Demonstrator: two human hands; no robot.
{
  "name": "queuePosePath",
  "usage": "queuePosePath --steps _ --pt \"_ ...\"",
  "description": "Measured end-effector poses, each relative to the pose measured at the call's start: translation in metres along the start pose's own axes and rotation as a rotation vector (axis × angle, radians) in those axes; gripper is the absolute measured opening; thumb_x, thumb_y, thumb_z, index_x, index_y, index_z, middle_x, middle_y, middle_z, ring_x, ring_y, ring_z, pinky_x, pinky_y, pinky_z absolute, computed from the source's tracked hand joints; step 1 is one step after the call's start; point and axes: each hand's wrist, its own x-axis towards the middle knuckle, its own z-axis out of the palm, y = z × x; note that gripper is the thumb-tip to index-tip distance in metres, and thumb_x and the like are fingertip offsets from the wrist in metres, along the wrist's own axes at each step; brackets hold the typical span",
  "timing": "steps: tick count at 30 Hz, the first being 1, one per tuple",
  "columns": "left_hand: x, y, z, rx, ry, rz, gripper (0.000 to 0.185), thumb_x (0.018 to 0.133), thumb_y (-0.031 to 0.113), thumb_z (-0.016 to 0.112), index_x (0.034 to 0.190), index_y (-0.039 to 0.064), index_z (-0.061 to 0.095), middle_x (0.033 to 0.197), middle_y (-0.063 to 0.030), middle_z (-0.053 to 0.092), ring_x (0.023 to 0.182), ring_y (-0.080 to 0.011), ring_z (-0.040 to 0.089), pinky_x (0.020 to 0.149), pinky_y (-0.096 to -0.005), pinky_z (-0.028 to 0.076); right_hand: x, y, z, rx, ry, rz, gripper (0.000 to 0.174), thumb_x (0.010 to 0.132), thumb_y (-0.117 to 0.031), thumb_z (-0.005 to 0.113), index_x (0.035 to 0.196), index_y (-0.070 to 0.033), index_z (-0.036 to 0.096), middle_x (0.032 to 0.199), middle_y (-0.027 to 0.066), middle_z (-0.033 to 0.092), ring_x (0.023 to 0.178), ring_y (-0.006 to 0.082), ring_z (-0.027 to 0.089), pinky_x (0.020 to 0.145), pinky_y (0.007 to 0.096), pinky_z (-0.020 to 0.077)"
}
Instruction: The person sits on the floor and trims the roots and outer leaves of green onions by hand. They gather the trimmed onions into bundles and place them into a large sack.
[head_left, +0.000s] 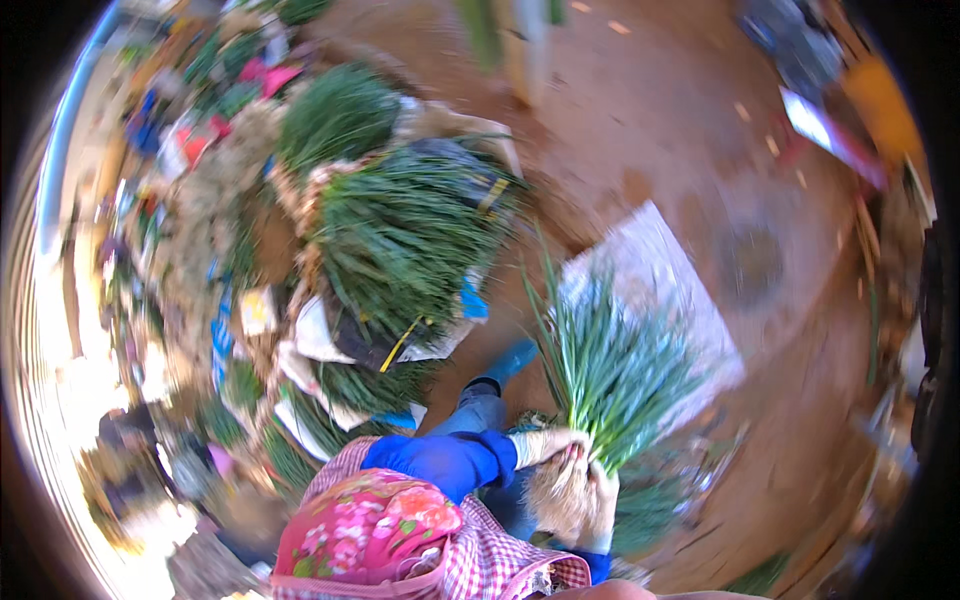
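My left hand (551, 445), pale-gloved with a blue sleeve, grips a bunch of spring onions (600, 375) near its root end. On its other side, my right hand (602, 499) also holds the bunch, with a blue cuff at the wrist. The green leaves fan upward and away, and the pale fibrous roots (559, 491) lie between and below the hands. Beyond the leaves, a whitish sheet (660, 262) lies on the reddish-brown ground. Some fingers are hidden by the roots and stems.
At the left are large piles of spring onions (412, 232) on sacks. A blue boot (514, 362) is on the ground between the pile and the bunch. Pink floral cloth (367, 525) and checked cloth cover the bottom left. More greens lie right of the hands. A post stands above.
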Motion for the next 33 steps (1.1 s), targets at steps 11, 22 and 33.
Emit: queuePosePath --steps 11,22,33 --pt "-0.131 -0.031 0.051 -0.223 -0.036 0.54 0.038 0.084 0.042 0.057 0.065 0.01 0.065 0.053 0.003 0.052 0.036 -0.0074 0.03 0.036 -0.024 0.024 -0.055 -0.072 0.067 -0.718 -0.14 -0.108 0.024 0.088 -0.011 0.068 0.11 -0.001 0.063 0.093 0.0036 0.065 0.074 0.0111 0.058 0.065 0.028 0.0463" --pt "-0.27 -0.125 0.016 -0.612 0.255 1.143 0.027 0.085 0.03 0.059 0.078 0.005 0.068 0.073 -0.0021 0.064 0.066 -0.009 0.053 0.064 -0.0228 0.04 -0.127 -0.045 0.238 -1.118 -0.886 0.01 0.019 0.083 -0.008 0.066 0.099 0.001 0.065 0.081 0.0024 0.067 0.063 0.0082 0.058 0.057 0.024 0.0459" --pt "-0.334 -0.318 -0.063 -1.55 0.342 1.311 0.024 0.081 0.018 0.057 0.064 0.002 0.06 0.067 -0.014 0.065 0.072 -0.0268 0.065 0.078 -0.0389 0.054 -0.238 0.16 0.366 -1.506 -1.525 0.52 0.024 0.083 -0.017 0.074 0.093 0.001 0.061 0.067 0.0005 0.061 0.05 0.007 0.053 0.046 0.0221 0.0386"
